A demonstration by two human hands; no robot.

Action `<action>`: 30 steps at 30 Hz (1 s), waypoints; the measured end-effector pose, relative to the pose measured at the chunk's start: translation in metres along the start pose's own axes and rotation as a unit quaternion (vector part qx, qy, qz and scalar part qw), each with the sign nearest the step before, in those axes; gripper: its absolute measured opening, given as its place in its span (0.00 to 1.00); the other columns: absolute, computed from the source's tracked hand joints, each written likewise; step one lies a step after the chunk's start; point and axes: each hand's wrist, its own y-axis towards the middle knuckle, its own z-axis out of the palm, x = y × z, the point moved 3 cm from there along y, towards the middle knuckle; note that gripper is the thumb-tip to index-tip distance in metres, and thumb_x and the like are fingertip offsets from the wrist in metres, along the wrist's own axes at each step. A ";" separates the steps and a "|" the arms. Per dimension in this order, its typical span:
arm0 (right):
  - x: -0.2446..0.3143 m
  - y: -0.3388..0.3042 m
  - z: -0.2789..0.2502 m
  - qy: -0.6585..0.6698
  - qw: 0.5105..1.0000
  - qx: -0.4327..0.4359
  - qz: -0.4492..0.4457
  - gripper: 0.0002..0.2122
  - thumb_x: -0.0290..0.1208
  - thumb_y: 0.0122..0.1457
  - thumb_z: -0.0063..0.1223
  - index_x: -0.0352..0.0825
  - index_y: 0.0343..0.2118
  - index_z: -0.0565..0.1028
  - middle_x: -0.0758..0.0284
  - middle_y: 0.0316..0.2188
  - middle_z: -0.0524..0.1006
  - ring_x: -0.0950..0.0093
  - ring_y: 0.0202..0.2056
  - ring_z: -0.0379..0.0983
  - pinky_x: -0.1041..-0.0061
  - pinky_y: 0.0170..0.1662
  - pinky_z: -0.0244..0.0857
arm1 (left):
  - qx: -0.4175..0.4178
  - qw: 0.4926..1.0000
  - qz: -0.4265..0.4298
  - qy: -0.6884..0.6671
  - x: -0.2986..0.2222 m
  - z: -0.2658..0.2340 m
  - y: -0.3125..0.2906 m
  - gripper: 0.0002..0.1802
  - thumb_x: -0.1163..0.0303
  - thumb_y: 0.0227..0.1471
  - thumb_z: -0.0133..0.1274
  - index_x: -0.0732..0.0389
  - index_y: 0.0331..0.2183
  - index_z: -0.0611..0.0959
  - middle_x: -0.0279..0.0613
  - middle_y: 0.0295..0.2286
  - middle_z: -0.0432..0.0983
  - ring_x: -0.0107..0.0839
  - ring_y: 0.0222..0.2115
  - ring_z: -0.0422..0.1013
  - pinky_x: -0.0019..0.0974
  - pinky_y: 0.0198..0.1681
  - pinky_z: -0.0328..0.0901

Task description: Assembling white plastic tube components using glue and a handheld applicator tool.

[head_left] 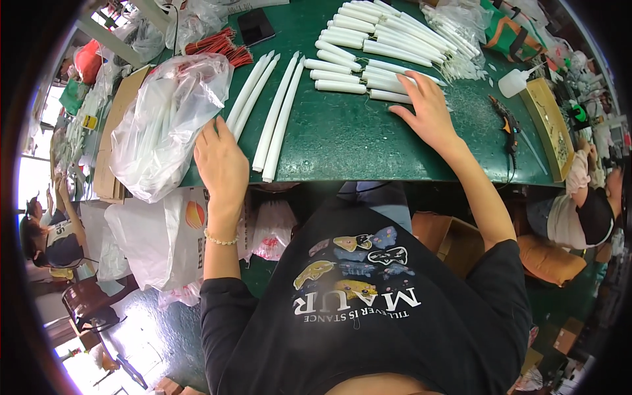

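Note:
My left hand (222,161) lies at the right edge of a clear plastic bag (148,131). Its fingers point away from me, loosely bent, and nothing shows in them. Inside the bag are long white sticks, blurred by the plastic. Just right of that hand, two pairs of long white taper candles (280,125) rest on the green table. My right hand (428,112) reaches over the near end of a spread of shorter white candles (392,46). Thumb and fingers are apart, with the fingertips on or just above the nearest candles; contact is hard to tell.
A bundle of red wires (220,47) and a dark phone-like slab (256,26) lie at the back left. At right are a white squeeze bottle (513,82), a glue gun (507,125) and a shallow cardboard tray (550,128). Other people sit at both sides.

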 end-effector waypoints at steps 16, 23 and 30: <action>-0.029 0.022 0.019 -0.006 0.995 0.098 0.001 0.38 0.58 0.48 0.55 0.39 0.58 0.62 0.53 0.57 0.61 0.57 0.58 0.55 0.56 0.59 0.46 | 0.008 0.991 0.126 -0.037 -0.057 0.023 0.027 0.21 0.74 0.50 0.45 0.56 0.48 0.76 0.50 0.53 0.63 0.50 0.56 0.57 0.54 0.57 0.52; -0.025 0.033 0.020 -0.006 0.991 0.120 -0.050 0.38 0.56 0.47 0.57 0.42 0.60 0.60 0.53 0.57 0.61 0.54 0.57 0.56 0.59 0.60 0.47 | -0.051 0.915 0.141 -0.374 -0.120 0.074 0.131 0.17 0.67 0.56 0.46 0.62 0.46 0.76 0.52 0.51 0.66 0.51 0.53 0.61 0.43 0.55 0.58; -0.032 0.033 0.025 0.085 0.987 0.099 -0.099 0.34 0.53 0.47 0.59 0.40 0.55 0.66 0.55 0.49 0.66 0.57 0.51 0.62 0.60 0.55 0.55 | 0.001 0.899 0.112 -0.424 -0.122 0.102 0.147 0.12 0.64 0.49 0.55 0.61 0.34 0.83 0.46 0.36 0.72 0.44 0.38 0.68 0.39 0.44 0.63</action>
